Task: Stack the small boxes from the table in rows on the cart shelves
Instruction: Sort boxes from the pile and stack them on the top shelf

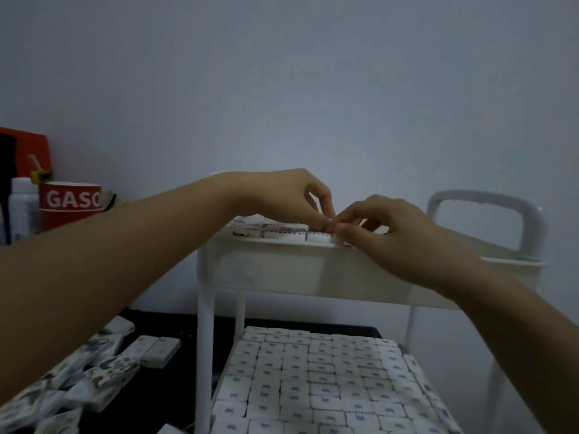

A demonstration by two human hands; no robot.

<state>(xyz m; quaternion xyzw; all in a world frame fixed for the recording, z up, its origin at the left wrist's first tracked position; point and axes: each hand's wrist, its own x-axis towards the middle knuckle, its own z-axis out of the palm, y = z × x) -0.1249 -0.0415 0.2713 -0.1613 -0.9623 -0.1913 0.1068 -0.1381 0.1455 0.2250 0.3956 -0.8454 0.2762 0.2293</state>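
Observation:
A white cart [282, 264] stands in front of me. Its top shelf holds a row of small white boxes [279, 230] along the near rim. My left hand [291, 195] and my right hand [388, 227] meet over that row, fingertips together, pinching a small box [319, 235] at the row's right end. The lower shelf [316, 383] is covered with tightly packed rows of small boxes. Several loose boxes [94, 380] lie in a pile on the dark table at the lower left.
The cart's white handle [488, 220] rises at the right behind my right hand. A red mug [72, 205] with white lettering, a white bottle [23, 208] and a red box [25, 151] stand at the left against the grey wall.

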